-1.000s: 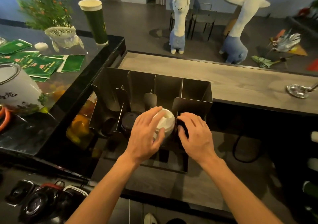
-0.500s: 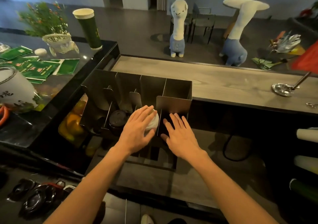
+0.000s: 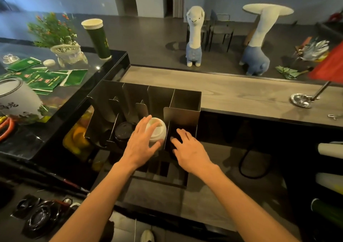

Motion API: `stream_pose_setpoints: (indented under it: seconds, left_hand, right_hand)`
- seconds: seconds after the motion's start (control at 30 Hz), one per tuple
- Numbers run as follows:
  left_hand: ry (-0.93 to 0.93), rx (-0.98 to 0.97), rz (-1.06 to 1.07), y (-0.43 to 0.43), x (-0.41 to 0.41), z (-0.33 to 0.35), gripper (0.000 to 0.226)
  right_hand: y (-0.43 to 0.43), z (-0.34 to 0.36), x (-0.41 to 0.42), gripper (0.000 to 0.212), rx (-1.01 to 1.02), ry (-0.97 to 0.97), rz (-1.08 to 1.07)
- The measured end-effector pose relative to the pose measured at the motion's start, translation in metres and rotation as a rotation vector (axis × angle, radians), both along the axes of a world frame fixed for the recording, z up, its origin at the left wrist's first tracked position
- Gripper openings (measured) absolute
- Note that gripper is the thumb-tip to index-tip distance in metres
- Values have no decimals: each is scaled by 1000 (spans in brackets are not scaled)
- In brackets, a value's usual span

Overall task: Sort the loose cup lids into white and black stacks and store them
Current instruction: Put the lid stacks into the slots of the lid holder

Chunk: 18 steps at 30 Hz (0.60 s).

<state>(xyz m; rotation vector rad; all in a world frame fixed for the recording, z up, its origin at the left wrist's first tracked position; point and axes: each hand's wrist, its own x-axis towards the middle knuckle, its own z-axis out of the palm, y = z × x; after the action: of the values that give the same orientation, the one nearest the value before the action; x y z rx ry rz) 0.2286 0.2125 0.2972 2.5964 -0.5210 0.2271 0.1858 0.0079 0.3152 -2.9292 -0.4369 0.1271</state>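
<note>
Two hands work at a divided metal rack (image 3: 185, 100), one on a stack of white lids (image 3: 157, 128).
Left hand (image 3: 142, 146) has its grip wrapped round the white lids, thumb below and fingers on top, in the third slot from the left. Black lids (image 3: 123, 133) sit in the slot at 9 o'clock of them. Right hand (image 3: 190, 149), at 3 o'clock, keeps a wide, loose grip, fingers spread into the rightmost slot, which is too dark to see inside.
</note>
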Motion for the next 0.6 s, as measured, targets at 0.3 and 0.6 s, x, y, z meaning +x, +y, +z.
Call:
stream_pose_setpoints:
  seconds: [0.3,0.6]
  left_hand:
    - [-50,6,-115,15,18,-6,61]
    - [-50,-195,-108,58,28,3,61]
  right_hand:
    - [13,12,13,52,-94,-12,-156]
    - [26,27,24,38,23,-153,-288]
